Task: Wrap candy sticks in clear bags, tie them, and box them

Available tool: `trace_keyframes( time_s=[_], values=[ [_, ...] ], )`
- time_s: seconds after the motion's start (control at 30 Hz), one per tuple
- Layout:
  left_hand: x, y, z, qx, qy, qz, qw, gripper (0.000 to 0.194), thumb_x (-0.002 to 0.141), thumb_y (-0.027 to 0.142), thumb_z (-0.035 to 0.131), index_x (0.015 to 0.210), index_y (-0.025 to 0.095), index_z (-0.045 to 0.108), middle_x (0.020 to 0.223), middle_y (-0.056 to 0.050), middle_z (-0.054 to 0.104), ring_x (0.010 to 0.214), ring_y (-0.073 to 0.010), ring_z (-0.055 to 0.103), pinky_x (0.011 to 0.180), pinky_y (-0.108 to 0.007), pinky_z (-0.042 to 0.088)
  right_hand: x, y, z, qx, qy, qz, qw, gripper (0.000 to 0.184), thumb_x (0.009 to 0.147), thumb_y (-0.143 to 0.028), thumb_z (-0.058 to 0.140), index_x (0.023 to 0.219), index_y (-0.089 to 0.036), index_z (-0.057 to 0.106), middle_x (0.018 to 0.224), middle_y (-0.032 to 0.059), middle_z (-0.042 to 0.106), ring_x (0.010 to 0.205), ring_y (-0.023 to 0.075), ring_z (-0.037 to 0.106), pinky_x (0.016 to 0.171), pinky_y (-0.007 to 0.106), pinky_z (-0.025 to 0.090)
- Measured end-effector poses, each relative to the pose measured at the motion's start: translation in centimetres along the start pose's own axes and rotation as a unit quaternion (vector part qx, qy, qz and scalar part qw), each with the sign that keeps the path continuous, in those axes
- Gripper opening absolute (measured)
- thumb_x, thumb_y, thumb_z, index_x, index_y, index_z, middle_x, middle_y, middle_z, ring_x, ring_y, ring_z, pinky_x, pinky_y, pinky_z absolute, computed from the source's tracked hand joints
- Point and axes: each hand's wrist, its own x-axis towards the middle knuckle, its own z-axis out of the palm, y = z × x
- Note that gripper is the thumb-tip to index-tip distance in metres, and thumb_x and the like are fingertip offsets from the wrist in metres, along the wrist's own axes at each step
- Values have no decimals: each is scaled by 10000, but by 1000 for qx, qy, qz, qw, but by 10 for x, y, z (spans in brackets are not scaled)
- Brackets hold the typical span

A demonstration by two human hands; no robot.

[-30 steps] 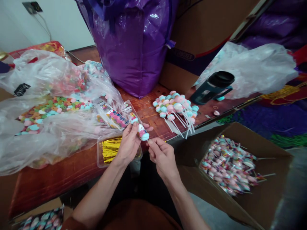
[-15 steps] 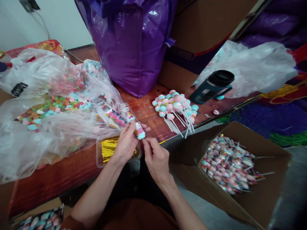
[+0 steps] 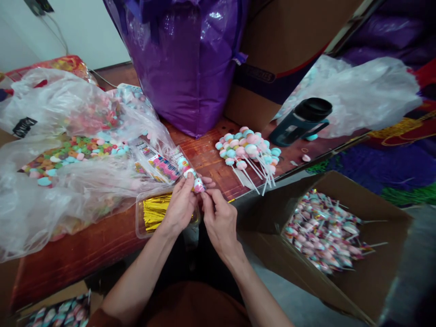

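Note:
My left hand (image 3: 181, 200) is closed around a wrapped marshmallow pop (image 3: 198, 185), a row of pink, white and blue marshmallows in a clear printed bag. It is tilted, its lower end toward my right hand (image 3: 220, 218). The thumb and fingers of that hand pinch the pop's lower end, which they partly hide. A thin gold strip (image 3: 232, 200) shows just beyond the right knuckles; whether it is held, I cannot tell. Below my left hand is a clear plastic tub (image 3: 139, 219) of gold twist ties (image 3: 155, 211). Printed bags (image 3: 161, 165) lie behind it.
Unwrapped marshmallow pops (image 3: 250, 150) are piled on the table (image 3: 85, 245), beside a dark mug (image 3: 299, 121). Clear bags of sweets (image 3: 78, 170) cover the left side. A purple bag (image 3: 184, 68) stands behind. At right, a cardboard box (image 3: 384, 227) holds wrapped pops (image 3: 327, 231).
The pop has shifted slightly up and left in my left hand, with more of its upper part showing. My right fingers have moved up a little with its lower end.

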Motion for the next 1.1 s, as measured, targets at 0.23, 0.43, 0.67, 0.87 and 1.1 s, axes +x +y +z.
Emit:
trace_keyframes(
  time_s=[0.23, 0.43, 0.67, 0.87, 1.1],
  values=[
    [5, 14, -6, 18, 24, -5, 1000, 321, 804, 410, 781, 911, 138, 647, 840, -60, 748, 792, -177, 737, 775, -276, 548, -18, 2, -30, 53, -143, 80, 985, 262, 984, -246, 502, 741, -193, 584, 575, -57, 516, 510, 84, 478, 541, 193, 375],
    [-8, 1, 2, 42, -11, -20, 999, 376, 769, 446, 797, 926, 140, 647, 859, -80, 747, 868, -230, 741, 799, -326, 568, -11, -5, -12, 39, -46, 24, 998, 231, 978, -202, 483, 782, -183, 606, 641, -22, 593, 527, 93, 517, 555, 204, 397],
    [-17, 1, 3, 51, -43, -46, 997, 371, 812, 470, 736, 945, 126, 698, 936, -151, 771, 912, -279, 735, 730, -325, 565, -5, -6, -3, 45, -6, -3, 999, 212, 973, -188, 488, 805, -188, 617, 647, -13, 627, 501, 98, 520, 553, 214, 424],
    [-22, -5, 1, 76, -63, -31, 995, 392, 831, 503, 709, 962, 134, 735, 969, -150, 775, 826, -241, 709, 620, -278, 517, -9, -6, -5, 125, -21, 75, 989, 252, 987, -279, 496, 772, -193, 594, 649, -25, 584, 545, 97, 512, 558, 208, 434],
    [-27, -6, 5, 128, -55, 73, 988, 321, 858, 477, 690, 923, 177, 785, 1136, -101, 751, 1136, -263, 649, 1016, -343, 468, -3, -14, 3, 271, -21, 214, 938, 355, 948, -507, 543, 1035, -184, 663, 888, 37, 688, 781, 159, 639, 679, 254, 528]
  ],
)
